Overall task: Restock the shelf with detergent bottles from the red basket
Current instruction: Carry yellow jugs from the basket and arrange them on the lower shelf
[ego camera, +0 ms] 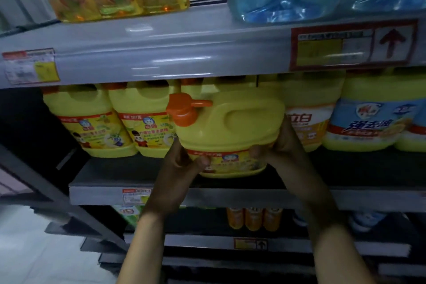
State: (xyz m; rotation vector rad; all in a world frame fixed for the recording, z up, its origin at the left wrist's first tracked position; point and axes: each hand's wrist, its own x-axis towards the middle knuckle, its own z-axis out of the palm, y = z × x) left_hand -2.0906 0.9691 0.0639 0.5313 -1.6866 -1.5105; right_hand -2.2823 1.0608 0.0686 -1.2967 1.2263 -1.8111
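Detergent bottle [230,131], yellow, orange cap: sitting tilted at frame centre, over the shelf [253,198] front. Left hand [182,163] and right hand [276,147] are gripping its lower sides. Advised: levelling it, sliding it beside the matching bottles [143,122], centre left.

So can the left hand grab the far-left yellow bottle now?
Probably not yet: the left hand grips the held bottle. Nothing stands in front of the far-left bottle, though.

bottle [227,131] before shelved bottles [115,120], on shelf [230,198]
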